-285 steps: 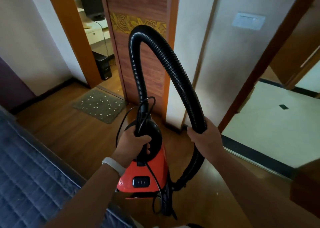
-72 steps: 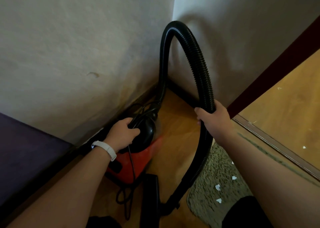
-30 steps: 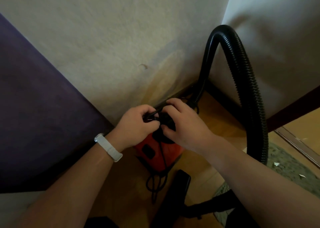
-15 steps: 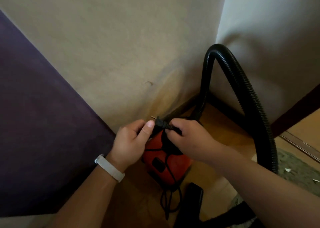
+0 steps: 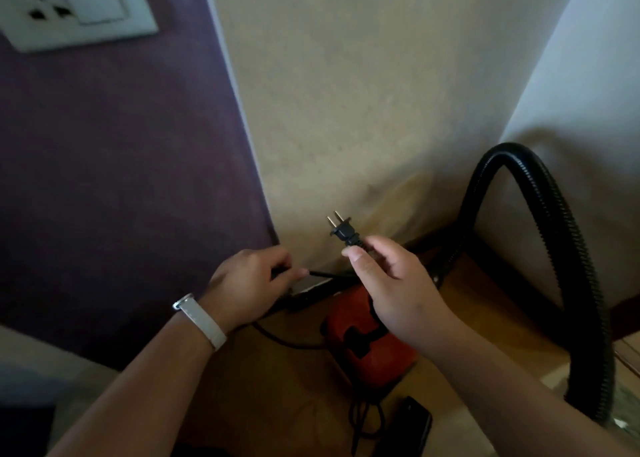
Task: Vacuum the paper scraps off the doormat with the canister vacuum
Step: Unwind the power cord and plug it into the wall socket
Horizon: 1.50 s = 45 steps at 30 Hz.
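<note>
Above red canister vacuum (image 5: 367, 349) | right hand (image 5: 391, 283) pinches black two-pin plug (image 5: 343, 229) at its base, pins above the grip | left hand (image 5: 246, 283) pinches black cord (image 5: 322, 274)

**Vacuum unplugged**

The red vacuum (image 5: 370, 349) sits on the floor. Its black ribbed hose (image 5: 568, 248) arches up to its right, and the nozzle (image 5: 414, 425) lies just in front. Above the vacuum, the right hand (image 5: 391, 283) pinches the two-pin plug (image 5: 341, 228), prongs up. The left hand (image 5: 249, 286) grips the cord (image 5: 291, 341).
</note>
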Tool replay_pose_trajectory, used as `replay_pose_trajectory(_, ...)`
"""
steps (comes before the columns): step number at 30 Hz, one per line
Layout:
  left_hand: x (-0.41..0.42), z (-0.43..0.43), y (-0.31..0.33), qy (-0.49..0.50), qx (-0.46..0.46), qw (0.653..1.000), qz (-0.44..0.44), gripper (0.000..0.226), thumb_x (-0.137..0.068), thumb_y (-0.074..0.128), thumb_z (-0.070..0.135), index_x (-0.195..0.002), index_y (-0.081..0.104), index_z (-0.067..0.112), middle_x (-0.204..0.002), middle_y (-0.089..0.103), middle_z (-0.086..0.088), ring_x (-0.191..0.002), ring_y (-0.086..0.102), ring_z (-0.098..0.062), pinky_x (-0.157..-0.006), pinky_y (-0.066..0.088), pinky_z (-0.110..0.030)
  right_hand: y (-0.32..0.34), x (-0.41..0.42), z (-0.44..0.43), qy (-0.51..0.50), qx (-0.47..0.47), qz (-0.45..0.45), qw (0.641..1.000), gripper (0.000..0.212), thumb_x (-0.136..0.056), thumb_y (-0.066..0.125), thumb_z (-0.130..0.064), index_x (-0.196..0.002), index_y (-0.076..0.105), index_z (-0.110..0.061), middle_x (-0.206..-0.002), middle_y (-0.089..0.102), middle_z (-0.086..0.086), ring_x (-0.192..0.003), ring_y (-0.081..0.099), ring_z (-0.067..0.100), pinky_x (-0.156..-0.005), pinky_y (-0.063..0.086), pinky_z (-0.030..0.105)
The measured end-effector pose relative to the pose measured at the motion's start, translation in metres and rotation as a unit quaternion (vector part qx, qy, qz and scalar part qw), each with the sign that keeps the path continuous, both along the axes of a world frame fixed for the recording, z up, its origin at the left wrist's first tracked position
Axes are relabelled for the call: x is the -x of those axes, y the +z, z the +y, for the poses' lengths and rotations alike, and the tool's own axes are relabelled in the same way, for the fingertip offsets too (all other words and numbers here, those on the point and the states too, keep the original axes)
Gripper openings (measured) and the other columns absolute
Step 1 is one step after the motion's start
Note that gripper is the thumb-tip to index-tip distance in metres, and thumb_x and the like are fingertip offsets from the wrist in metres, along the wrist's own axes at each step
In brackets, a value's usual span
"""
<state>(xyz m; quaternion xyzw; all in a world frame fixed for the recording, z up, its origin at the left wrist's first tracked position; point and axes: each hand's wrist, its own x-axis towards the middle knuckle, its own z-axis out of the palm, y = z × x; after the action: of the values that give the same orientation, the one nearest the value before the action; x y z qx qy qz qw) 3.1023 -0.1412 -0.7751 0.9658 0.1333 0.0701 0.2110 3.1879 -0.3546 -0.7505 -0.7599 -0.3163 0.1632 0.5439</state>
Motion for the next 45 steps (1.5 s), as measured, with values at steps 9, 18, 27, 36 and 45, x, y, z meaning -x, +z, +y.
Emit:
replay_pose_trajectory(9,0.015,0.039,0.028,0.153,-0.008,0.983,-0.097,0.023,-0.089,0.063,0.047,-0.081,0.071,0.027,-0.071,0.067,0.007,-0.070,0.062,-0.015,-0.061,0.051,-0.032,0.054,0.031,0.078,0.005,-0.047,-0.063,0.997,0.028,-0.101,0.050,-0.031,-0.089,0.062,-0.009,-0.053,0.048,-0.013,-0.051,0.042,0.006,-0.050,0.030,0.022)
replay_pose_trajectory(18,0.044,0.042,0.073,0.113,0.138,0.959,-0.221,0.011,-0.092,0.064,0.022,-0.083,0.071,0.022,-0.059,0.060,0.008,-0.047,0.049,-0.003,-0.049,0.035,-0.014,0.105,0.045,0.137,0.001,-0.030,-0.130,0.991,0.032,-0.102,0.048,-0.031,-0.075,0.047,-0.014,-0.060,0.043,-0.005,-0.052,0.039,0.010,-0.051,0.031,0.027)
replay_pose_trajectory(27,0.078,0.046,0.090,0.012,0.141,0.959,-0.246,0.040,-0.076,0.068,0.060,-0.095,0.071,0.024,-0.078,0.067,0.021,-0.057,0.055,0.002,-0.056,0.040,-0.014,0.134,0.053,0.192,0.035,-0.157,0.220,0.962,0.019,-0.103,0.045,-0.025,-0.087,0.049,-0.015,-0.048,0.031,-0.005,-0.041,0.023,0.011,-0.041,0.017,0.022)
replay_pose_trajectory(36,0.076,0.060,0.084,0.063,0.164,0.953,-0.245,0.037,-0.081,0.077,0.037,-0.054,0.055,0.027,-0.044,0.049,0.013,-0.042,0.039,-0.002,-0.044,0.032,-0.020,0.142,0.066,0.223,0.108,-0.176,0.259,0.944,0.023,-0.105,0.042,-0.023,-0.086,0.049,-0.013,-0.047,0.038,-0.002,-0.041,0.033,0.012,-0.039,0.028,0.023)
replay_pose_trajectory(45,0.091,0.080,0.102,0.080,0.211,0.951,-0.212,0.034,-0.083,0.077,0.030,-0.062,0.060,0.008,-0.047,0.048,0.011,-0.046,0.038,-0.001,-0.048,0.033,-0.019,0.148,0.064,0.251,0.114,-0.163,0.214,0.956,0.026,-0.104,0.044,-0.024,-0.083,0.051,-0.010,-0.043,0.036,0.000,-0.036,0.033,0.012,-0.039,0.030,0.022)
